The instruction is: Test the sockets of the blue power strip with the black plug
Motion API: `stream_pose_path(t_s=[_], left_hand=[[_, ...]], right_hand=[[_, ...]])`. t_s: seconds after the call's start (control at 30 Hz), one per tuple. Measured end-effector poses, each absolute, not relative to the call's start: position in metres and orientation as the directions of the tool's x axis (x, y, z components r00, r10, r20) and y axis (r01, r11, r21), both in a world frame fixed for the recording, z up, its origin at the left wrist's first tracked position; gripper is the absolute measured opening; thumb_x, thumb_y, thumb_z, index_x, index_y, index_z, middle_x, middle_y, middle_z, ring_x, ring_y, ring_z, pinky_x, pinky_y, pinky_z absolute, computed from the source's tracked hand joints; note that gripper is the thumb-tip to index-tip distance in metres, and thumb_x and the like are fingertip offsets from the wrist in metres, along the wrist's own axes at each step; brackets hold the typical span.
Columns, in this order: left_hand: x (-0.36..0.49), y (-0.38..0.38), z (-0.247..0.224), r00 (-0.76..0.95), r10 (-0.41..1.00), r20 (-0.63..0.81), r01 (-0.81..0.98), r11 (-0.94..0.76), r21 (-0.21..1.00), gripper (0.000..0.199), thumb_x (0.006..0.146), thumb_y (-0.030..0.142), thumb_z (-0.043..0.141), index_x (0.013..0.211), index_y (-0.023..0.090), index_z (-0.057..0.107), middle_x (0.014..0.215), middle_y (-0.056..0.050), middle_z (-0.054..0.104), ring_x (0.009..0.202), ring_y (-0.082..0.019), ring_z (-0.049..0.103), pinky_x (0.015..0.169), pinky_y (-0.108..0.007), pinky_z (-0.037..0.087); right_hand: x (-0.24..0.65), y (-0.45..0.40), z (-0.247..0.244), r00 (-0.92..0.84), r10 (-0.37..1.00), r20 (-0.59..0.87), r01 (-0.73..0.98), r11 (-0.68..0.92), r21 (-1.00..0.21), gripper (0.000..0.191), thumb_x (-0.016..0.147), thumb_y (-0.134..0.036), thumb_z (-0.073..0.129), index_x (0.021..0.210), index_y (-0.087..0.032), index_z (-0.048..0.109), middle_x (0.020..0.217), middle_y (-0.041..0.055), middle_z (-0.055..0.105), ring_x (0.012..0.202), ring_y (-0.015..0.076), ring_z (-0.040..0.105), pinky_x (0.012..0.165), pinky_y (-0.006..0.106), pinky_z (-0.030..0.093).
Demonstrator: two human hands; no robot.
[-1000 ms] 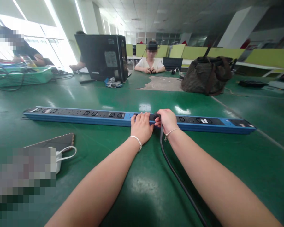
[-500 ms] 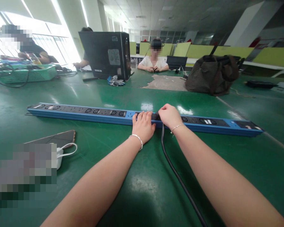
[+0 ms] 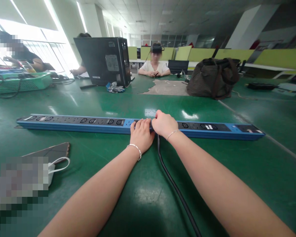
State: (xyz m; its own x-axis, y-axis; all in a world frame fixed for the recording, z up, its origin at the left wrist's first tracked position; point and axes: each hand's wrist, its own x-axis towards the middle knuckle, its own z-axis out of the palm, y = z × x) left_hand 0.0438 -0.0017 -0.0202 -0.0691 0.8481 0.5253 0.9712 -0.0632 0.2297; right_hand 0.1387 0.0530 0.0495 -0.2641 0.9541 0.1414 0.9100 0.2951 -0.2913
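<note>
A long blue power strip (image 3: pixel 103 129) with a black face and several outlets lies across the green table. My left hand (image 3: pixel 141 133) grips its middle, fingers over the top and thumb along the front side. Just to the right, my right hand (image 3: pixel 164 125) is closed around the plug of a black cable at the strip's face; the fingers now hide the plug. From under that hand the black cable (image 3: pixel 174 184) runs down toward me over the table. How deep the plug sits in an outlet cannot be seen.
A phone (image 3: pixel 56 152) and a white charger with a cord (image 3: pixel 51 169) lie at the left. Farther back stand a green basket (image 3: pixel 37 82), a black computer case (image 3: pixel 101 62), gloves (image 3: pixel 115 87) and a brown bag (image 3: pixel 209 79). Other people sit across the table.
The view has turned slightly to the right. My right hand has shifted a little left, closer to my left hand, and now covers the plug that showed between them. The left hand keeps its grip.
</note>
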Motion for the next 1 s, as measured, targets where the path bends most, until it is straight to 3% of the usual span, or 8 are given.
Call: stream_pose_path(t_s=[0.43, 0.53, 0.63, 0.73, 0.87, 1.0], left_hand=[[0.043, -0.003, -0.019, -0.065, 0.856, 0.513, 0.969, -0.069, 0.238, 0.049, 0.084, 0.034, 0.042, 0.13, 0.019, 0.042, 0.131, -0.01, 0.053, 0.126, -0.023, 0.04, 0.107, -0.046, 0.019], [0.044, -0.004, -0.018, -0.06, 0.855, 0.515, 0.971, -0.069, 0.227, 0.05, 0.085, 0.036, 0.042, 0.133, 0.022, 0.04, 0.132, -0.008, 0.052, 0.126, -0.023, 0.04, 0.108, -0.046, 0.018], [0.044, -0.004, -0.016, -0.059, 0.86, 0.506, 0.973, -0.065, 0.223, 0.051, 0.085, 0.036, 0.043, 0.135, 0.026, 0.038, 0.132, -0.006, 0.052, 0.126, -0.024, 0.04, 0.108, -0.047, 0.019], [0.044, -0.004, -0.015, -0.052, 0.858, 0.51, 0.975, -0.067, 0.213, 0.052, 0.085, 0.037, 0.043, 0.136, 0.028, 0.037, 0.131, -0.006, 0.053, 0.124, -0.024, 0.041, 0.107, -0.048, 0.02], [0.046, -0.005, -0.013, -0.051, 0.849, 0.525, 0.978, -0.064, 0.198, 0.053, 0.084, 0.036, 0.045, 0.136, 0.03, 0.036, 0.129, -0.007, 0.054, 0.122, -0.026, 0.043, 0.106, -0.051, 0.021], [0.048, -0.004, -0.011, -0.038, 0.839, 0.543, 0.977, -0.082, 0.196, 0.056, 0.085, 0.034, 0.045, 0.139, 0.031, 0.031, 0.139, -0.008, 0.045, 0.123, -0.025, 0.043, 0.105, -0.051, 0.023]], right_hand=[[0.147, 0.047, 0.038, -0.263, 0.943, 0.204, 0.901, 0.316, -0.298, 0.028, 0.083, -0.03, 0.037, 0.1, -0.023, 0.059, 0.085, 0.0088, 0.069, 0.079, 0.0243, 0.064, 0.067, 0.034, 0.045], [0.15, 0.049, 0.034, -0.29, 0.933, 0.213, 0.873, 0.349, -0.34, 0.027, 0.084, -0.033, 0.04, 0.098, -0.025, 0.061, 0.086, 0.0058, 0.069, 0.081, 0.0228, 0.064, 0.065, 0.031, 0.044], [0.164, 0.046, 0.028, -0.351, 0.897, 0.269, 0.826, 0.432, -0.363, 0.035, 0.089, -0.041, 0.033, 0.108, -0.03, 0.06, 0.093, 0.0021, 0.07, 0.082, 0.0211, 0.064, 0.067, 0.03, 0.044], [0.193, 0.041, 0.016, -0.38, 0.848, 0.369, 0.826, 0.491, -0.278, 0.038, 0.091, -0.037, 0.031, 0.119, -0.032, 0.057, 0.1, 0.0022, 0.068, 0.086, 0.0199, 0.062, 0.074, 0.03, 0.043], [0.232, 0.041, -0.001, -0.292, 0.795, 0.531, 0.894, 0.424, -0.143, 0.034, 0.087, -0.028, 0.039, 0.108, -0.02, 0.065, 0.103, 0.0104, 0.064, 0.098, 0.0236, 0.055, 0.083, 0.033, 0.04], [0.241, 0.049, -0.011, -0.282, 0.741, 0.609, 0.879, 0.454, -0.146, 0.034, 0.084, -0.027, 0.044, 0.111, -0.019, 0.064, 0.119, 0.0111, 0.057, 0.114, 0.025, 0.046, 0.096, 0.037, 0.032]])
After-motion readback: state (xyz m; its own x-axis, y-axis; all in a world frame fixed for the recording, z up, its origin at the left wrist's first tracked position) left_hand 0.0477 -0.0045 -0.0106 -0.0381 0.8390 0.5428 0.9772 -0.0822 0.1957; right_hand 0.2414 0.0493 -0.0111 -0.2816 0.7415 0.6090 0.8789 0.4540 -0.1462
